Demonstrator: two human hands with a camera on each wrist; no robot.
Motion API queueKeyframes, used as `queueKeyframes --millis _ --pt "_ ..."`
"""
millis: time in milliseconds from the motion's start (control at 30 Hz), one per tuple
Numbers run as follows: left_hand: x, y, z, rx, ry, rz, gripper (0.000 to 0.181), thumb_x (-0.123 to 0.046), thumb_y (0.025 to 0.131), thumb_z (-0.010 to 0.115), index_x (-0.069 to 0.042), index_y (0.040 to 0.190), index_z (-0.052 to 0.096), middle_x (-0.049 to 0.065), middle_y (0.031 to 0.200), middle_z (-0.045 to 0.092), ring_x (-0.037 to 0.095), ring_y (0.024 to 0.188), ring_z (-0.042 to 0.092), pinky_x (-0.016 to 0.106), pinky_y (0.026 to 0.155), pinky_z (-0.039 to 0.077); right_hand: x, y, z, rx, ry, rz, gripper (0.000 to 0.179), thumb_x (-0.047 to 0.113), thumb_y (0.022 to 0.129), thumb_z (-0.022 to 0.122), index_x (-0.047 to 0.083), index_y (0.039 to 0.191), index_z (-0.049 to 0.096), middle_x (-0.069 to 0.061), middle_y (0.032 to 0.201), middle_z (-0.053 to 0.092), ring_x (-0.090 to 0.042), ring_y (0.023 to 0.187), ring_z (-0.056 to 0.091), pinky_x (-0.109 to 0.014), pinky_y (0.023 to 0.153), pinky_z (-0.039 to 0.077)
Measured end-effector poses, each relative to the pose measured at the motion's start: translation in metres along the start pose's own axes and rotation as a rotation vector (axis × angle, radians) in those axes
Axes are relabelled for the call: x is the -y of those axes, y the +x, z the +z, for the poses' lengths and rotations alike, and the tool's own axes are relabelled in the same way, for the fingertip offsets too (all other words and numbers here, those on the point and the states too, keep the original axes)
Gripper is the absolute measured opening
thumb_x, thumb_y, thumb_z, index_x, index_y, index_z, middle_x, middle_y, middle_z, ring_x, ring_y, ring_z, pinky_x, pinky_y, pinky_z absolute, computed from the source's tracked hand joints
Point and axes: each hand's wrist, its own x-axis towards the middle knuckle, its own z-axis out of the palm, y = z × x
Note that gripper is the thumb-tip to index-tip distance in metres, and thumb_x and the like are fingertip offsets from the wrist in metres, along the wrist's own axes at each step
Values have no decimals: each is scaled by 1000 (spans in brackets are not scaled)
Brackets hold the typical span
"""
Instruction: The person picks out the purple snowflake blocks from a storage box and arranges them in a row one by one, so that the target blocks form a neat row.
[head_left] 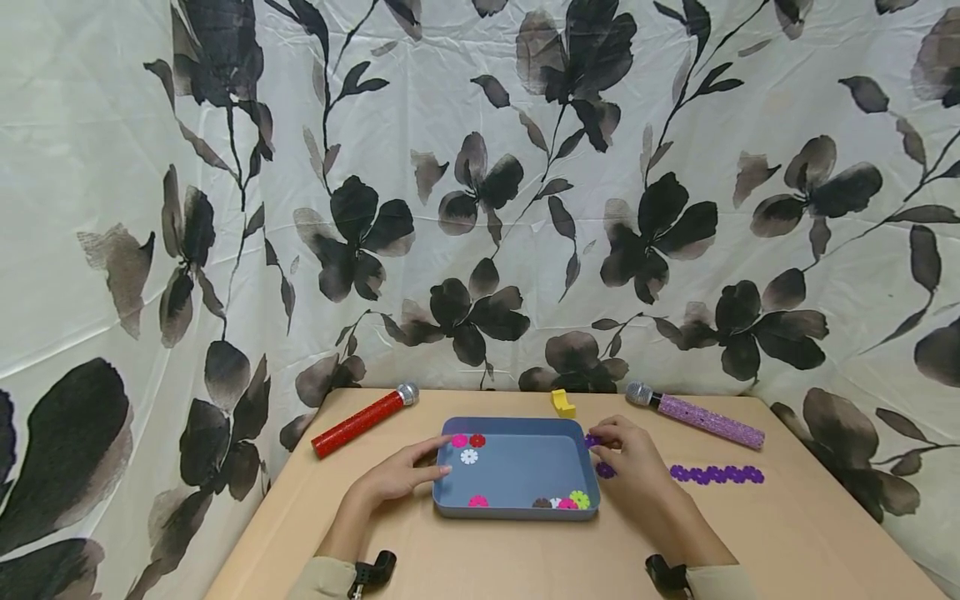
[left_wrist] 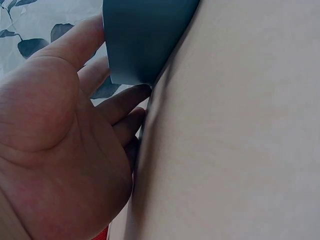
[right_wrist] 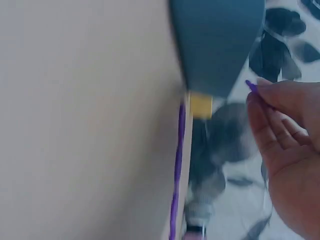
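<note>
A purple flower-shaped piece is pinched between the thumb and fingertips of my right hand, close to the tray's right wall. Another purple flower piece lies just below that hand, beside the tray. Along the left wall of the blue-grey tray, my left hand rests with its fingers extended; the wall also shows near the fingers in the left wrist view. Inside the tray are a red flower piece, a white one, pink ones and a lime one.
A row of purple flower pieces lies on the table to the right. Behind it is a glittery purple microphone. A red microphone lies at the back left, and a yellow block stands behind the tray. Floral cloth hangs behind.
</note>
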Motion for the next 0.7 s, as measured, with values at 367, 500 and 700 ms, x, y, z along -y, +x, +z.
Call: queueKeyframes --millis 367,500,700 --pt "0 1 -1 5 -17 10 70 -42 100 69 -19 161 42 14 170 32 41 159 21 64 128 16 -41 -13 -55 -150 -103 -12 25 1 94 74 1 119 75 -14 117 69 -30 101 70 -10 77 55" --pt "1 1 0 6 -16 6 71 -43 100 69 -19 161 42 13 170 31 39 160 21 63 129 16 -49 -15 -64 -157 -110 10 24 2 95 73 2 119 75 -15 116 71 -24 99 69 -11 76 56" --pt "2 1 0 8 -6 9 73 -45 99 69 -19 161 42 13 170 32 39 159 22 62 129 17 -62 -18 -72 -170 -127 37 25 4 96 73 2 121 75 -16 118 72 -21 98 70 -12 75 56"
